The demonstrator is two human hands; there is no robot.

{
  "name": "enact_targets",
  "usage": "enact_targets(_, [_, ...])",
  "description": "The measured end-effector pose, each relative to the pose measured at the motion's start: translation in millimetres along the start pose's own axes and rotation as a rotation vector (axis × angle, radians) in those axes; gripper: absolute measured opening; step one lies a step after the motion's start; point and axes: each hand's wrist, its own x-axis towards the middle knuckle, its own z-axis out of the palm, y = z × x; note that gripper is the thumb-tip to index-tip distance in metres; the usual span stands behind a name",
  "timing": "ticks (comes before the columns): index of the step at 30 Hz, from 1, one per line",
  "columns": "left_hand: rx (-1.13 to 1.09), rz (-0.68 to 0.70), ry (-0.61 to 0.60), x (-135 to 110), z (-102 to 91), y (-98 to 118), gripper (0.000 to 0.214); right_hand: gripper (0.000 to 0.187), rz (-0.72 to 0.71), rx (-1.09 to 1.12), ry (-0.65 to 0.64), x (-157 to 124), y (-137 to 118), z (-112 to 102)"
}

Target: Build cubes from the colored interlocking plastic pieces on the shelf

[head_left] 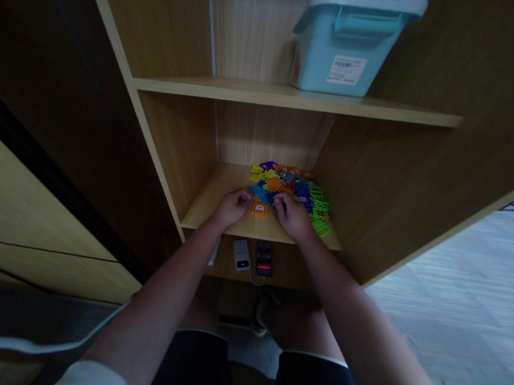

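Note:
A pile of colourful plastic building pieces [281,183], some gear-shaped, lies on the middle shelf. One orange square piece [259,208] with a pale centre rests apart, near the shelf's front edge, between my hands. My left hand [233,208] is just left of that piece with its fingers curled closed; anything inside them is hidden. On the other side, my right hand [292,215] has curled fingers, its fingertips beside dark blue pieces at the pile's front. What it grips, if anything, is too small to make out. Bright green pieces [321,210] lie to its right.
A teal lidded bin [342,46] stands on the upper shelf [251,95]. Below the middle shelf [202,213] lie a white power bank [242,255] and a dark phone [264,259], with a white cable between them. Cabinet side walls flank both arms.

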Motion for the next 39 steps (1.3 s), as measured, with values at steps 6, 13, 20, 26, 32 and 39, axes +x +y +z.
enact_targets(6, [-0.003, -0.038, -0.013, -0.8, 0.1, -0.5, 0.013, 0.022, -0.019, -0.017, -0.03, -0.5, 0.6, 1.7])
enact_targets(13, [-0.005, -0.025, -0.034, -0.9, -1.6, 1.0, 0.015, 0.024, -0.017, -0.026, -0.072, -0.1, 3.8, 6.2])
enact_targets(20, [0.014, -0.02, -0.037, 0.0, -0.7, -2.2, 0.017, 0.026, -0.022, -0.014, -0.119, 0.1, 2.7, 5.2])
enact_targets(26, [-0.021, -0.019, -0.046, -0.4, 0.2, -3.2, 0.018, 0.026, -0.013, -0.008, -0.129, 0.3, 2.5, 5.5])
enact_targets(32, [-0.015, -0.01, -0.045, 0.2, -0.1, -5.4, 0.015, 0.025, -0.01, -0.014, -0.091, -0.7, 1.1, 4.2])
enact_targets(39, [-0.022, 0.041, -0.059, 2.4, 4.0, -10.1, 0.016, 0.024, -0.034, -0.031, -0.067, -1.0, 0.8, 3.9])
